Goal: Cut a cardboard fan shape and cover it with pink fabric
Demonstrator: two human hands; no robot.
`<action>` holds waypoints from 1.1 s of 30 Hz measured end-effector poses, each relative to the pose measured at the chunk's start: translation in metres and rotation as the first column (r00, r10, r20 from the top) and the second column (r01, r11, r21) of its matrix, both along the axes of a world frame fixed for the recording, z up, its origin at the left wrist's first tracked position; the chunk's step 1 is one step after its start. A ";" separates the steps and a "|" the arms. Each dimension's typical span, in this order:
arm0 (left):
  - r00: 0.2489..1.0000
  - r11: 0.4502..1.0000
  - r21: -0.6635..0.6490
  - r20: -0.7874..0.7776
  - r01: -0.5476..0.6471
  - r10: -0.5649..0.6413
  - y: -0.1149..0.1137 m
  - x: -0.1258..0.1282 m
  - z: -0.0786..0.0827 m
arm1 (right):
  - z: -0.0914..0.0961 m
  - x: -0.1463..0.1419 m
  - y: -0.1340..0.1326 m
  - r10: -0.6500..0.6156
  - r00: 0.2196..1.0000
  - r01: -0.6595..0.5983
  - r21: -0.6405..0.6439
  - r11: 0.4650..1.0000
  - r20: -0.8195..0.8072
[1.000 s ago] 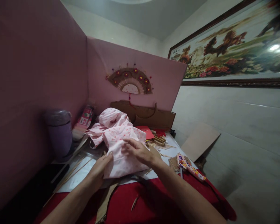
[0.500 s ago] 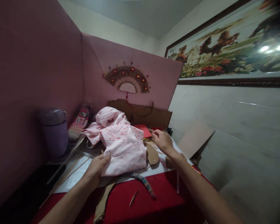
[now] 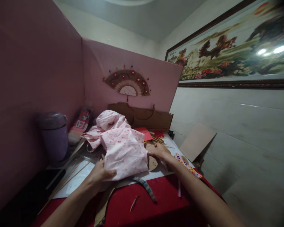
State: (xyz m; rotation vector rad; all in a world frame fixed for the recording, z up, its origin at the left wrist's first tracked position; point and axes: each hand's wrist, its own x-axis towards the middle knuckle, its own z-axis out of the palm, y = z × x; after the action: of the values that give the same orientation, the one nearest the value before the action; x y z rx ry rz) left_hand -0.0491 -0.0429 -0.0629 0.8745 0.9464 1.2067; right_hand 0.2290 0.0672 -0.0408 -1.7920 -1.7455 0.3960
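A pink dotted cloth (image 3: 125,154) lies partly bunched at the back, its front part spread flat between my hands. My left hand (image 3: 99,173) grips its lower left edge, with the thumb on top and the other fingers underneath. My right hand (image 3: 160,152) is closed at the cloth's right edge, its fingertips pressed together there and partly hidden. Below that hand, a rounded brown cardboard piece (image 3: 152,164) sticks out beside the cloth. A red paper (image 3: 145,134) lies just behind the cloth.
A purple lidded bin (image 3: 54,138) stands at the left. Thin sticks (image 3: 71,176) lie on the white sheet. In front, a blue-striped curved strip (image 3: 146,188) rests on red cloth (image 3: 170,198). A decorated fan (image 3: 127,82) hangs on the pink panel; flowered fabric (image 3: 189,165) lies right.
My right hand has come down from beside the red paper to the cloth's right edge. My left thumb has moved further onto the cloth. The view has shifted slightly.
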 end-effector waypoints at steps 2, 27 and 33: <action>1.000 1.000 0.013 0.003 0.016 -0.016 0.000 0.000 0.001 | 0.004 0.006 0.003 0.022 0.991 -0.022 -0.002 1.000 -0.136; 0.829 0.955 -0.041 0.508 0.293 -0.232 -0.017 0.002 0.036 | 0.033 -0.089 -0.047 0.664 0.602 -0.685 0.141 0.715 -0.443; 0.805 0.950 0.008 0.529 0.313 -0.269 -0.017 0.002 0.032 | 0.029 -0.093 -0.040 0.693 0.615 -0.715 0.104 0.691 -0.375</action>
State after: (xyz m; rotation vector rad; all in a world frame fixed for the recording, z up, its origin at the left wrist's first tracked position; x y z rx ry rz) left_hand -0.0470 -0.0596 -0.0308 0.5500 0.3895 1.0495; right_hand 0.1355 0.0274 -0.0114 -0.8602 -2.0804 1.0572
